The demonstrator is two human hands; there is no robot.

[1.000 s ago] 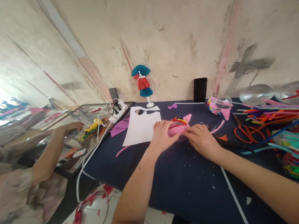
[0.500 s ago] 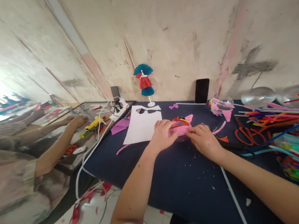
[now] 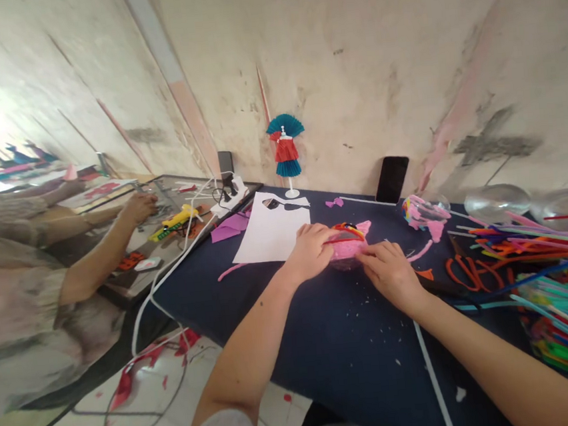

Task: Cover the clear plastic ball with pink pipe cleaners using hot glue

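Between my hands, over the dark blue table (image 3: 315,330), is a pink fuzzy craft piece (image 3: 346,250) on a clear round shell, with red, orange and yellow strips on top and a pointed pink ear. My left hand (image 3: 311,254) grips its left side with curled fingers. On its right side, the fingertips of my right hand (image 3: 393,271) press together at the pink surface; whether they pinch the piece itself or a small strip is hard to make out. A similar pink craft piece (image 3: 427,216) lies farther back on the right.
White paper (image 3: 271,237) lies to the left, near purple scraps (image 3: 230,227). A phone (image 3: 392,179) leans on the wall beside a small dress stand (image 3: 287,159). Orange scissors (image 3: 470,272) and pipe cleaners (image 3: 565,320) are at right. A co-worker's hand (image 3: 139,208) works at left, past a power strip (image 3: 232,194).
The view has shifted slightly, so the table and wall sit differently in it. My hands stay on the pink craft piece. The co-worker's arm has moved a little.
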